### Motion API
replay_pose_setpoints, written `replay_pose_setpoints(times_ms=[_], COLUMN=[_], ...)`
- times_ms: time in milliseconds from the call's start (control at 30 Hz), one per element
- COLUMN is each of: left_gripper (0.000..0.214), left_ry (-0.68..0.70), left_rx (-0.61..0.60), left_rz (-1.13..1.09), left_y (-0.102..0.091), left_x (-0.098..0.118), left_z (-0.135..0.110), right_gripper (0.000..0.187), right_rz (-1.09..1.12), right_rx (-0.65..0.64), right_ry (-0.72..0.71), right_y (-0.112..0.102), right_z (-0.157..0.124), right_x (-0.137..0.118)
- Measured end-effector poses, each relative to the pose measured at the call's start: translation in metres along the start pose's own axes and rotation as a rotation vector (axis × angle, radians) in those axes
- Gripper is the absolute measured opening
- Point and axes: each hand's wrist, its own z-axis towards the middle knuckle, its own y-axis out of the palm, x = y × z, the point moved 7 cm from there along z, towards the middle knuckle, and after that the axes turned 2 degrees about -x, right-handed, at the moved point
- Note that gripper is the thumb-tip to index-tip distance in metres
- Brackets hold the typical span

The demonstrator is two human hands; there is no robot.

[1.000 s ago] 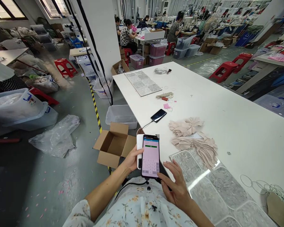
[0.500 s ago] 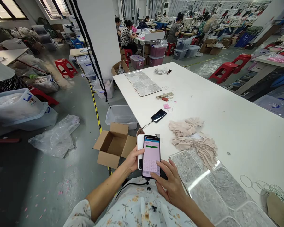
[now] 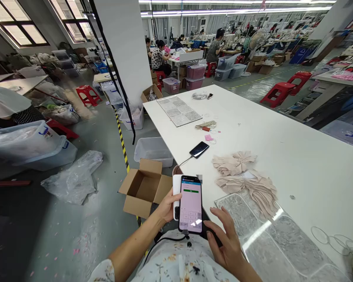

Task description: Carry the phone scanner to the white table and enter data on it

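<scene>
My left hand (image 3: 168, 205) is wrapped round a smartphone (image 3: 190, 207), its thumb on the screen's left edge. The screen is lit, with a green bar near the top and a keypad low down. Behind the phone, a flat white object (image 3: 176, 188) sticks out on the left, and its kind is unclear. My right hand (image 3: 223, 239) hovers just right of the phone, fingers apart and holding nothing. Right of the phone, gathered beige fabric pieces (image 3: 247, 188) lie partly on a grey marble-patterned mat (image 3: 270, 239). A second phone (image 3: 199, 149) rests on the white table (image 3: 261, 133) with a cable attached.
An open cardboard box (image 3: 144, 186) and a clear plastic bin (image 3: 153, 150) stand on the floor left of the table. A plastic bag (image 3: 73, 180) lies farther left. Another patterned mat (image 3: 179, 111) is at the table's far end. Red stools (image 3: 278, 94) stand beyond the right edge.
My right hand has lifted off the phone's keypad and moved right, its fingers spreading. The left hand keeps its hold on the phone. The view has tilted up slightly.
</scene>
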Motion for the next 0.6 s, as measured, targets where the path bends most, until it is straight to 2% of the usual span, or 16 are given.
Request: replay_pose_setpoints(times_ms=[100, 233, 400, 600], left_gripper=[0.049, 0.052, 0.055, 0.058], left_ry=[0.003, 0.009, -0.005, -0.028], left_rx=[-0.005, 0.008, -0.040, -0.039], left_rz=[0.009, 0.007, -0.002, -0.010], left_y=[0.002, 0.002, 0.009, 0.014], left_x=[-0.001, -0.003, -0.008, -0.013], left_z=[-0.001, -0.002, -0.006, -0.011], right_gripper=[0.027, 0.033, 0.042, 0.040], right_rz=[0.000, -0.039, -0.173, -0.234], right_rx=[-0.006, -0.045, -0.097, -0.080], right_ry=[0.009, 0.016, 0.054, 0.074], right_y=[0.000, 0.001, 0.011, 0.021], right_z=[-0.003, -0.003, 0.010, 0.022], right_x=[0.001, 0.003, 0.009, 0.015])
